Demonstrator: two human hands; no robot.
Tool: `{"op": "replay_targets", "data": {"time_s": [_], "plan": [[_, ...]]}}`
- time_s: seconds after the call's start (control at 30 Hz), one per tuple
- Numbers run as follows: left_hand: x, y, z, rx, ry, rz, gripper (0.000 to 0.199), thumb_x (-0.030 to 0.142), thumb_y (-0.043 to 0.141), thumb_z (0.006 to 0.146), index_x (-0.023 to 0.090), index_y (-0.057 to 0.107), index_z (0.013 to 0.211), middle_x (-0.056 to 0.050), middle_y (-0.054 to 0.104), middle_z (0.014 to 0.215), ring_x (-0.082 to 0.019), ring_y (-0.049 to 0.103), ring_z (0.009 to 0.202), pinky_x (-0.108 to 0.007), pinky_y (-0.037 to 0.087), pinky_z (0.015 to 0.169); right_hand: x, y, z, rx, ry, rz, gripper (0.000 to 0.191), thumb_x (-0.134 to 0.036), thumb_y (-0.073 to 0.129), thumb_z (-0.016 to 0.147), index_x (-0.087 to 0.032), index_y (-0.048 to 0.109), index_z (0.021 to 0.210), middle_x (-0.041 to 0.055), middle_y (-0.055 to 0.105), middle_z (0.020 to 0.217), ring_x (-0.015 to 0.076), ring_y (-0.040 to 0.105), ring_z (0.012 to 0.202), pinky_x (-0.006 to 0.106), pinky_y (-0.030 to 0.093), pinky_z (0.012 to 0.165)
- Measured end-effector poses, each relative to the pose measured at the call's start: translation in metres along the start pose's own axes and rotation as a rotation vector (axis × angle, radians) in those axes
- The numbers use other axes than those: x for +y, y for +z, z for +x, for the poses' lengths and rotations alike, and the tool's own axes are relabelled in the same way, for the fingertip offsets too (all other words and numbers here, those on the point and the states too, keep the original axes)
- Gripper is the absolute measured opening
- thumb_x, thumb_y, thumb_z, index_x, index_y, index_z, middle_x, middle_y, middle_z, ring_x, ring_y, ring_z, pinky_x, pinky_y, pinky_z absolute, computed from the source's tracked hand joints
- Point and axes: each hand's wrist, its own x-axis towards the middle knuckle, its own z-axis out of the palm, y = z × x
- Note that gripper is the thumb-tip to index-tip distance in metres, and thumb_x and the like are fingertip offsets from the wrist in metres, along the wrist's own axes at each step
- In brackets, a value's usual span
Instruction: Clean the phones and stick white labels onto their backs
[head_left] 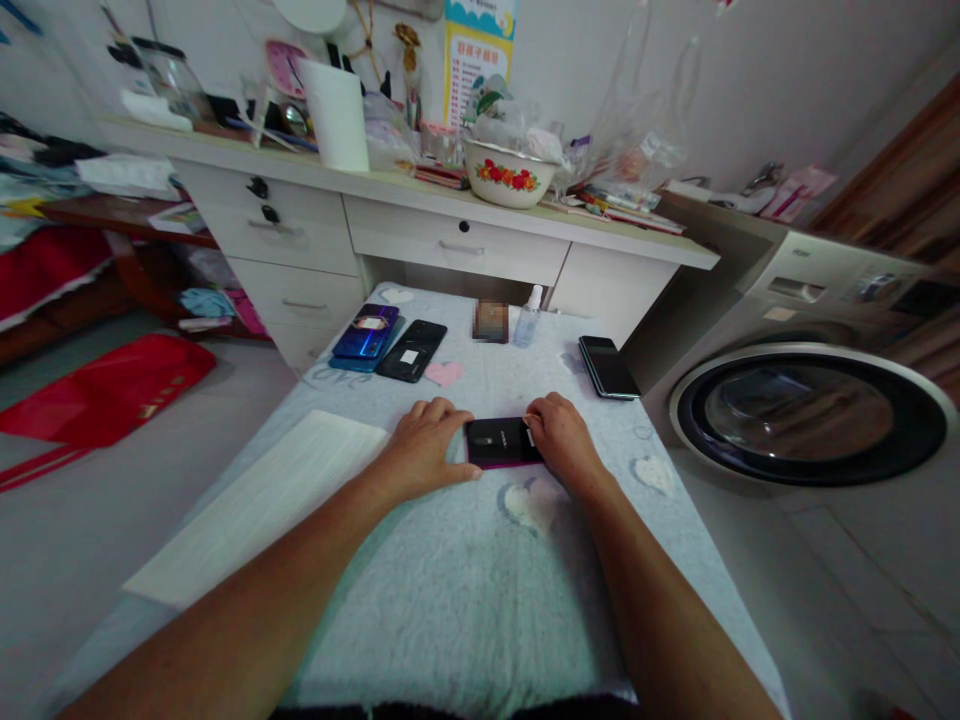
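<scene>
A dark phone (504, 443) lies back up, crosswise, in the middle of the cloth-covered table. At its left end is my left hand (429, 447), thumb and fingers spread along the two corners. My right hand (559, 437) grips the right end, its fingers curled over a small white patch on the back. Beyond, on the left, are stacked blue phones (365, 335) and a black phone (412, 350) with a white label. Another phone (608, 367) lies screen up at the right edge.
A spray bottle (527, 320) stands beside a blurred brown square item (491, 321) at the table's far side. A pale board (262, 505) lies at the left. Behind is a cluttered white desk (285, 240); a washing machine (810, 330) stands at the right.
</scene>
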Motion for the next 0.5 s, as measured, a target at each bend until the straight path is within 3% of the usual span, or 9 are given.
{"op": "replay_targets", "data": {"time_s": [0.5], "plan": [[0.0011,-0.0019,-0.0006,-0.017,-0.009,-0.012,0.071,0.060,0.067,0.066,0.026,0.052,0.126,-0.008,0.051,0.118,-0.030,0.046,0.105,-0.041,0.039,0.091,0.0073,-0.0033,0.0015,0.005,0.055,-0.031,0.015,-0.022,0.053,0.089,-0.017,0.067,0.087,0.0071,0.060,0.090,0.0171,0.054,0.088,0.026,0.036,0.080]]}}
